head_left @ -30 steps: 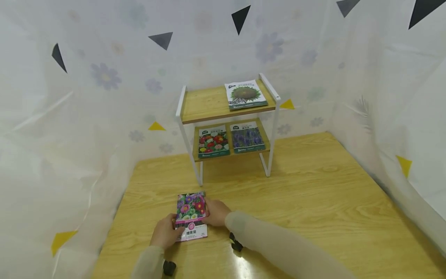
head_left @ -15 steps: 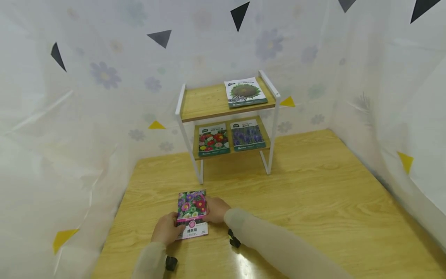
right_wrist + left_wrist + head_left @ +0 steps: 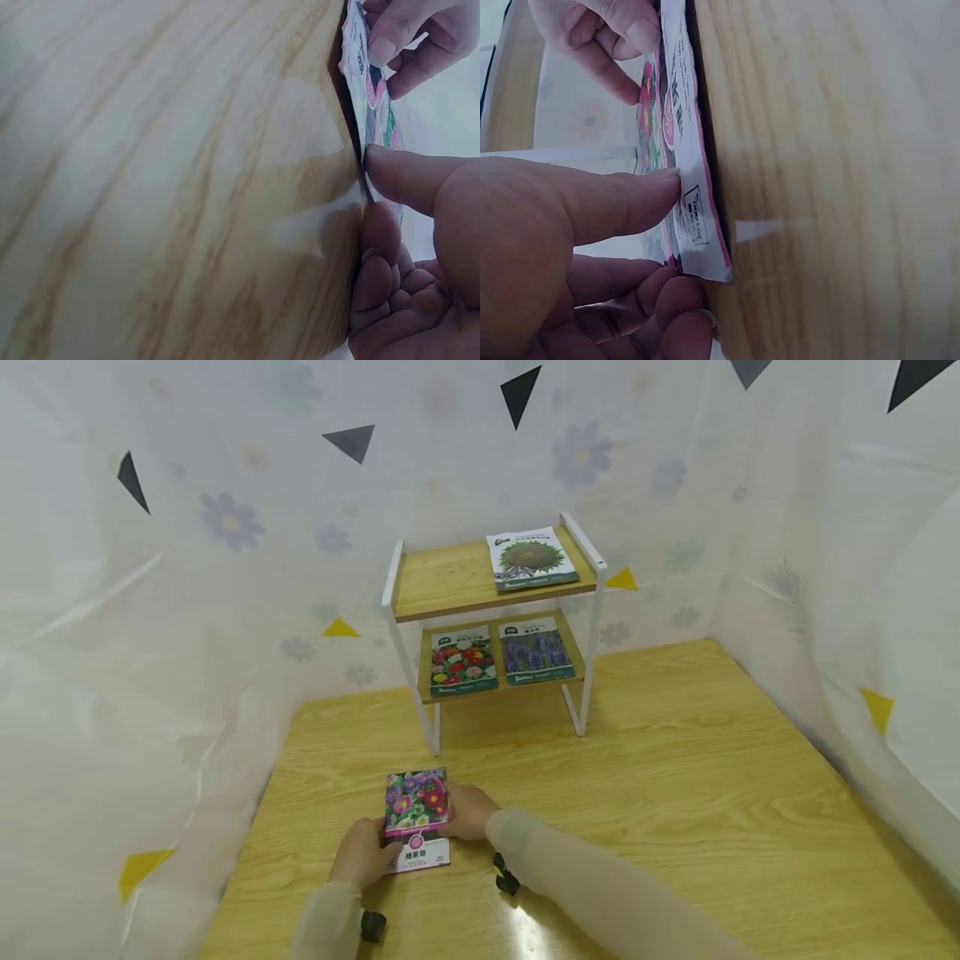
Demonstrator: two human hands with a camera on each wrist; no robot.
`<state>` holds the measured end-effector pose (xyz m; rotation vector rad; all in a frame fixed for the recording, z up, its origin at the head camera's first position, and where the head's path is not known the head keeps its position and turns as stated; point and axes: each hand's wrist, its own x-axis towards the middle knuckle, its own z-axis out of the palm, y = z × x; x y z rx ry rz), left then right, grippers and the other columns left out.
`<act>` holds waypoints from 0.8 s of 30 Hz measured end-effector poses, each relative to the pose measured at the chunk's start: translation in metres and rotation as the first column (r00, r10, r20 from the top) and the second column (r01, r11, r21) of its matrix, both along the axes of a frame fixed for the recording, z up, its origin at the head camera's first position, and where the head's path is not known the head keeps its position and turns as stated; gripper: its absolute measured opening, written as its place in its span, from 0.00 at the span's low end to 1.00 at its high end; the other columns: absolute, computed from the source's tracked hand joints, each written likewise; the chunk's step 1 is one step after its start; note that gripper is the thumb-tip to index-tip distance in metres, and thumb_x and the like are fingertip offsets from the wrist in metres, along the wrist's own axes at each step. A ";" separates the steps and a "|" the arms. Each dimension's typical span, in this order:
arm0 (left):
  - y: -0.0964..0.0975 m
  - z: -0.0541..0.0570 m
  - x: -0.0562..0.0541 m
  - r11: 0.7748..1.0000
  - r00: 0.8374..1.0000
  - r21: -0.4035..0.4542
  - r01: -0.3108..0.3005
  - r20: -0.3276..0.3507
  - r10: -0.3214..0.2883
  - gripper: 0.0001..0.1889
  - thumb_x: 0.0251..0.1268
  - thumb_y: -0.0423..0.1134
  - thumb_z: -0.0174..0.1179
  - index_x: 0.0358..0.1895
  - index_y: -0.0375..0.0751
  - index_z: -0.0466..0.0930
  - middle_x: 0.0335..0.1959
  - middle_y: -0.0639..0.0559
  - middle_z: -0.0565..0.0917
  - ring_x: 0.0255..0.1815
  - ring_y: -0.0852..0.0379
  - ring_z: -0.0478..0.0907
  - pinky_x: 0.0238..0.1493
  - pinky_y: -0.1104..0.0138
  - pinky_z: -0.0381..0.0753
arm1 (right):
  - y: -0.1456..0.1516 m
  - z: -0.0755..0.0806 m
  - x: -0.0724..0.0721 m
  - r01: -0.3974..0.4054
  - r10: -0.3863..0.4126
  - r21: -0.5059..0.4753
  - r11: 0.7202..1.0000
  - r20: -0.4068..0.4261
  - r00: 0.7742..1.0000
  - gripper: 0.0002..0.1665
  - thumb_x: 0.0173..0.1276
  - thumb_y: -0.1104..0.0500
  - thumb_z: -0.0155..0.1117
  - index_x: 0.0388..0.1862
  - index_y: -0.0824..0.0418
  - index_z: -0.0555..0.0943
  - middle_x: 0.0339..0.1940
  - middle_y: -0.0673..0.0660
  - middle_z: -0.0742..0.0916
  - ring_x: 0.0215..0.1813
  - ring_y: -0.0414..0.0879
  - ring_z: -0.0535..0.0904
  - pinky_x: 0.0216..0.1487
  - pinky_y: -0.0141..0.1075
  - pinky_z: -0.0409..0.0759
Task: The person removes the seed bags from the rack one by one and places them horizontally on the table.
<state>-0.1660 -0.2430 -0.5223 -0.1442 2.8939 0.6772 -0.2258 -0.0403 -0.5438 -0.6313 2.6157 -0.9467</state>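
Note:
A flower seed packet (image 3: 417, 802), with pink, purple and red blooms above a white label, lies on the wooden table in front of the rack. My left hand (image 3: 362, 853) pinches its left edge low down, thumb on the printed face. On the opposite edge my right hand (image 3: 470, 812) has its thumb on the face and its fingers at the side. The left wrist view shows the left thumb (image 3: 630, 202) over the label, with curled fingers at the packet's edge. In the right wrist view, the right thumb (image 3: 405, 172) and index finger (image 3: 381, 232) meet at the thin edge.
A two-tier rack with white metal frame (image 3: 592, 652) stands behind the packet. A sunflower packet (image 3: 531, 558) lies on its top shelf's right side. Below lie a mixed-flower packet (image 3: 463, 662) and a lavender-coloured one (image 3: 536, 652). Translucent sheeting (image 3: 465, 468) encloses the table (image 3: 675, 760).
The head view has shifted slightly. Both hands keep their hold on the seed packet, which stays at nearly the same spot before the rack.

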 end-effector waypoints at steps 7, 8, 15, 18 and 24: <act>-0.002 0.000 -0.001 1.000 1.000 -0.001 0.001 0.026 -0.001 0.29 0.58 0.39 0.69 0.58 0.22 0.73 0.39 0.41 0.78 0.39 0.49 0.75 0.50 0.50 0.76 | 0.004 0.005 0.002 0.005 -0.003 -0.031 1.000 0.061 0.998 0.48 0.56 0.49 0.74 0.72 0.61 0.63 0.38 0.50 0.84 0.42 0.43 0.80 0.48 0.37 0.77; -0.003 -0.001 -0.001 1.000 1.000 0.001 0.005 0.024 -0.005 0.30 0.58 0.40 0.69 0.58 0.22 0.73 0.37 0.42 0.78 0.37 0.50 0.74 0.49 0.50 0.76 | 0.005 0.004 0.002 0.006 -0.004 -0.035 0.999 0.065 0.998 0.49 0.57 0.49 0.74 0.72 0.62 0.63 0.33 0.48 0.83 0.36 0.41 0.79 0.43 0.35 0.77; -0.009 -0.001 0.000 1.000 1.000 0.012 0.025 0.006 -0.025 0.28 0.60 0.43 0.67 0.56 0.23 0.75 0.30 0.46 0.74 0.30 0.53 0.68 0.33 0.60 0.72 | 0.007 0.006 0.002 -0.001 0.005 -0.053 0.999 0.076 0.997 0.51 0.58 0.45 0.72 0.73 0.63 0.60 0.28 0.47 0.81 0.34 0.40 0.77 0.42 0.35 0.77; -0.009 0.002 0.000 0.999 0.999 0.020 0.036 -0.005 -0.036 0.25 0.60 0.43 0.66 0.53 0.25 0.78 0.27 0.47 0.71 0.27 0.54 0.66 0.27 0.63 0.66 | 0.010 0.006 -0.001 -0.026 0.029 -0.048 0.998 0.070 0.997 0.51 0.58 0.41 0.70 0.74 0.59 0.60 0.36 0.48 0.83 0.44 0.41 0.77 0.55 0.38 0.75; -0.009 0.005 0.002 0.998 0.998 0.036 0.049 -0.036 -0.048 0.24 0.61 0.44 0.66 0.50 0.25 0.79 0.25 0.48 0.71 0.25 0.54 0.66 0.25 0.64 0.65 | 0.022 0.003 -0.002 -0.085 0.107 -0.162 0.983 0.130 0.986 0.51 0.61 0.41 0.68 0.76 0.57 0.57 0.29 0.44 0.81 0.32 0.37 0.76 0.44 0.35 0.76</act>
